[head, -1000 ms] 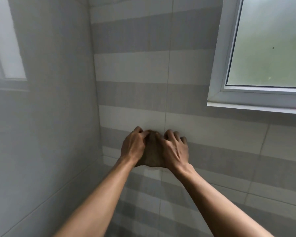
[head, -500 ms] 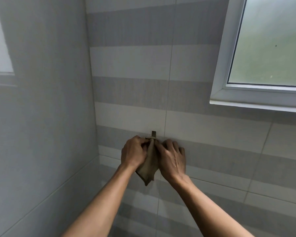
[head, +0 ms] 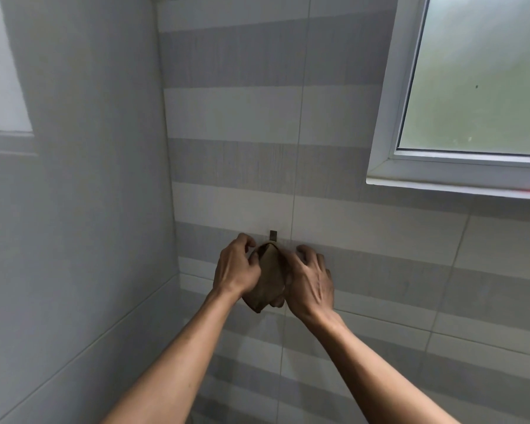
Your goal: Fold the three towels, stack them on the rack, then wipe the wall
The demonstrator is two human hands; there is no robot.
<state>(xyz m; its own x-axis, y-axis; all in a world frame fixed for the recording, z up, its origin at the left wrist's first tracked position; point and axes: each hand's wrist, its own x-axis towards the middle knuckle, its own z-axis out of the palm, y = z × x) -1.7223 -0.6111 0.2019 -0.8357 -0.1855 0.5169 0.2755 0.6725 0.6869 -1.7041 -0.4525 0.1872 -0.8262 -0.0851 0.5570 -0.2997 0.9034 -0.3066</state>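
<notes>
A small brown cloth (head: 268, 276) hangs against the striped tiled wall (head: 257, 111), its top corner just under a small metal hook (head: 273, 234). My left hand (head: 234, 269) pinches the cloth's upper left edge with thumb and fingers. On the other side, my right hand (head: 311, 281) holds the cloth's right edge, fingers bent around it. The cloth's lower tip pokes out below and between both hands. The towels and the rack are out of view.
A white-framed frosted window (head: 478, 87) with a protruding sill (head: 453, 186) sits at the upper right. A plain grey side wall (head: 74, 209) meets the striped wall in a corner at the left.
The hands have dropped slightly, so the hook above the cloth is uncovered. The cloth, bunched between the hands before, now hangs longer below them.
</notes>
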